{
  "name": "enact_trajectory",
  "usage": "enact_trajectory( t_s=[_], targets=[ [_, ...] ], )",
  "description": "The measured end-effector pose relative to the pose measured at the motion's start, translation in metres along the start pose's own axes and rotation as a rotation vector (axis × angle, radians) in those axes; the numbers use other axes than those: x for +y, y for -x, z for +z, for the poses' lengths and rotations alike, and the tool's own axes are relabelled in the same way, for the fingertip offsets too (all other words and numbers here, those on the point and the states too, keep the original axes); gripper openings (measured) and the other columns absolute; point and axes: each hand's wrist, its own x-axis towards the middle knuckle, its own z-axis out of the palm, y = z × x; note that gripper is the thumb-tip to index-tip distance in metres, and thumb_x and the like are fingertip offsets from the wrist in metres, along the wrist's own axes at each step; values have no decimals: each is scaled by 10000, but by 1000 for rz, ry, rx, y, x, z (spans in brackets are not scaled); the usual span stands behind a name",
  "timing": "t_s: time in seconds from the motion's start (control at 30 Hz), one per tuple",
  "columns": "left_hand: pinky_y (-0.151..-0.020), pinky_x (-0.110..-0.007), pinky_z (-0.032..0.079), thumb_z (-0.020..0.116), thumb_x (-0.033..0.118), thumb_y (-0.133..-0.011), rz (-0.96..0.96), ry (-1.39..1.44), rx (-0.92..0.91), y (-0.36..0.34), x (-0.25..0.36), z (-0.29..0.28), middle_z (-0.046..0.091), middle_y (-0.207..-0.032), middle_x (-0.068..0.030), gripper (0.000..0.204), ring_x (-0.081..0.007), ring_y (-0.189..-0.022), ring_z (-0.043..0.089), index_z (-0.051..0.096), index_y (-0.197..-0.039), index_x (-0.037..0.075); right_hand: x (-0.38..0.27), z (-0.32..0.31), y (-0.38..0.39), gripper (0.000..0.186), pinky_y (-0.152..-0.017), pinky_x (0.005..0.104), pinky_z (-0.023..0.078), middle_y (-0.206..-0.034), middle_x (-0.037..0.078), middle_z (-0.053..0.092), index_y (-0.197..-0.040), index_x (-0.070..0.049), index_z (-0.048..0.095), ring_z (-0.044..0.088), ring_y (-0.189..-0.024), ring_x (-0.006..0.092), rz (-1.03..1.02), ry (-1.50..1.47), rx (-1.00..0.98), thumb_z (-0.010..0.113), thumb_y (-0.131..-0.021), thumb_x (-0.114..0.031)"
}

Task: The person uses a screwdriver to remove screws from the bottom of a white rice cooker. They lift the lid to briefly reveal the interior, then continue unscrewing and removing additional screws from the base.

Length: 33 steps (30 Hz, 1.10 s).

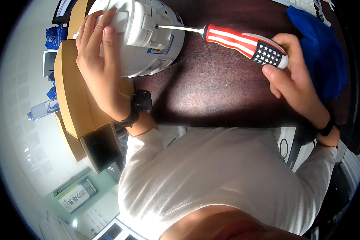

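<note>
A rounded white appliance that looks like a rice cooker [166, 54] rests at the far left of the dark table. My left hand [98, 48] lies over its left side, fingers stretched out and pressed against the casing. On the right, my right hand [290, 72] grips the butt of a screwdriver [230, 40] between thumb and fingers. Its handle is red and white striped, with white stars on a dark end. The metal shaft points left, and its tip meets a recess in the cooker's white hinge-like part; whether a screw sits there is hidden.
A blue cloth [324, 60] lies crumpled beyond my right hand. Part of a white keyboard [302, 5] and a cable show at the far right edge. Left of the dark wooden table [212, 88] stand tan wooden furniture [74, 92] and a clear plastic bottle [44, 109].
</note>
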Motion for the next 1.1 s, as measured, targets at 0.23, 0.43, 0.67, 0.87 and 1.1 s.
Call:
enact_trajectory(
  t_s=[0.23, 0.43, 0.67, 0.87, 1.1],
  targets=[
    [-959, -371, 384, 496, 277, -912, 9, -2, 13, -1, 1, 1, 607, -1138, -147, 293, -304, -1120, 529, 671, -1043, 82, -2, -9, -12, 552, -365, 212, 329, -436, -46, 352, -773, -53, 522, 332, -304, 71, 463, -309, -124, 368, -925, -560],
    [-921, -382, 397, 501, 276, -910, 67, 8, 40, -1, -6, 6, 626, -1062, -143, 284, -295, -1054, 556, 665, -1013, 68, -12, -1, 1, 323, -427, 195, 317, -592, -20, 411, -1017, -33, 472, 381, -448, 41, 420, -259, -171, 437, -943, -345],
    [-942, -345, 400, 536, 196, -911, -5, 72, -7, -3, 9, 0, 606, -1150, -139, 254, -245, -1115, 540, 673, -1080, 66, 3, 5, -1, 363, -484, 200, 411, -634, 11, 484, -927, -27, 501, 487, -527, 65, -68, 106, 4, 529, -908, -389],
    [-944, -335, 396, 538, 192, -909, -25, 44, -7, -2, 11, 2, 609, -1143, -141, 251, -247, -1112, 542, 672, -1086, 74, 0, -8, -12, 557, -357, 221, 230, -438, -51, 297, -768, -49, 549, 253, -332, 65, 683, -651, -190, 331, -941, -532],
    [-944, -346, 397, 531, 186, -908, 18, 31, 15, -3, 7, -1, 620, -1135, -127, 245, -245, -1096, 557, 676, -1081, 92, 6, 6, 4, 350, -455, 184, 357, -781, 15, 493, -1038, -19, 421, 450, -580, 40, -231, 300, 16, 562, -909, -312]
  ],
)
